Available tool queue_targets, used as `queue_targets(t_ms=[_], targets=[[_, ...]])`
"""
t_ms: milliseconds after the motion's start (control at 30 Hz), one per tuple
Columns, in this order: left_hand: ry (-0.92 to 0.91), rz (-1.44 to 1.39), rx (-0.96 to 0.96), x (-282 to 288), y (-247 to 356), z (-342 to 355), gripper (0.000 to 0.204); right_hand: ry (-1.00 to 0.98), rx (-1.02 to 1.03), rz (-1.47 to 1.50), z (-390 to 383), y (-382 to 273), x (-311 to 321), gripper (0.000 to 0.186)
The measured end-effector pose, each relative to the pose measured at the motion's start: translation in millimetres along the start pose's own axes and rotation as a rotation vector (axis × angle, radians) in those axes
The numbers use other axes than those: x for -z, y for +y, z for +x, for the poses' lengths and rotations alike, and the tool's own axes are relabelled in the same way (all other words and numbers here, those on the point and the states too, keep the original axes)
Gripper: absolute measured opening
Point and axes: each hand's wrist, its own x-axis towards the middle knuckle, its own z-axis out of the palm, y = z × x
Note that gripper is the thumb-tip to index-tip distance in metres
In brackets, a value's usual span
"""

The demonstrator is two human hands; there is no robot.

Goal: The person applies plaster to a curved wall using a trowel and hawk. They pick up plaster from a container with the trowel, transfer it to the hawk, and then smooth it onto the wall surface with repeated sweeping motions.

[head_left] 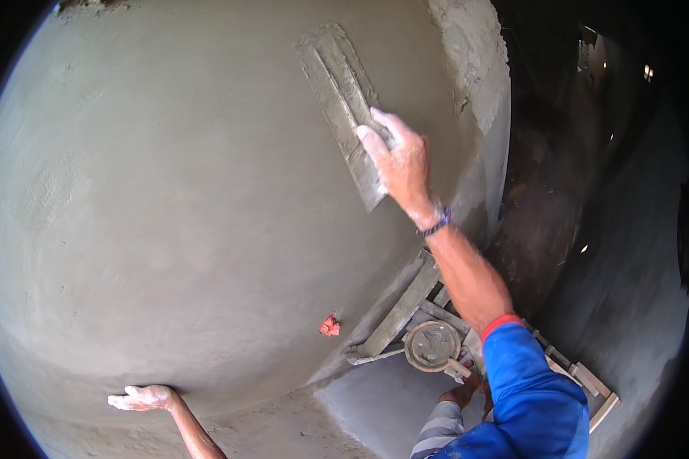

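My right hand [404, 162] is closed around the handle of a long, flat plastering trowel [331, 80]. The trowel is smeared with grey plaster and slants across the upper part of a grey plastered wall [184, 199]; its blade lies against or very close to the surface. My left hand [147, 398] is at the lower left by the wall, empty, with its whitened fingers stretched out. Whether its palm presses on the plaster, I cannot tell. Much of the wall is smooth, with some rough, streaky patches at the left.
A crumpled orange-red piece [330, 325] sits in the wall low down. Below my right arm are a wooden frame [406, 306] and a round bucket [432, 346] with grey mix inside. Rough, paler plaster [478, 65] edges the wall at upper right, beside a dark area.
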Motion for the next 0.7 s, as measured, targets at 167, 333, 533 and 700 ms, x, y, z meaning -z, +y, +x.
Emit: queue_targets(t_ms=[167, 333, 533, 700], targets=[[-0.006, -0.009, 0.048, 4.2, -1.8, -3.7, 0.065, -0.370, 0.196, 0.093, -131.9, -39.0, -49.0, 0.040], [0.033, 0.056, -0.026, -2.8, -18.2, 3.5, 0.062, -0.375, 0.519, 0.035, -111.4, -27.5, -4.2, 0.036], [-0.013, -0.023, 0.039, 7.6, 14.5, 4.7, 0.068, -0.084, 0.162, -0.124, 117.5, 33.8, 56.9, 0.039], [-0.011, -0.044, 0.052, 3.0, 7.8, -5.2, 0.063, -0.167, 0.146, -0.161, 64.2, 55.9, 28.7, 0.041]])
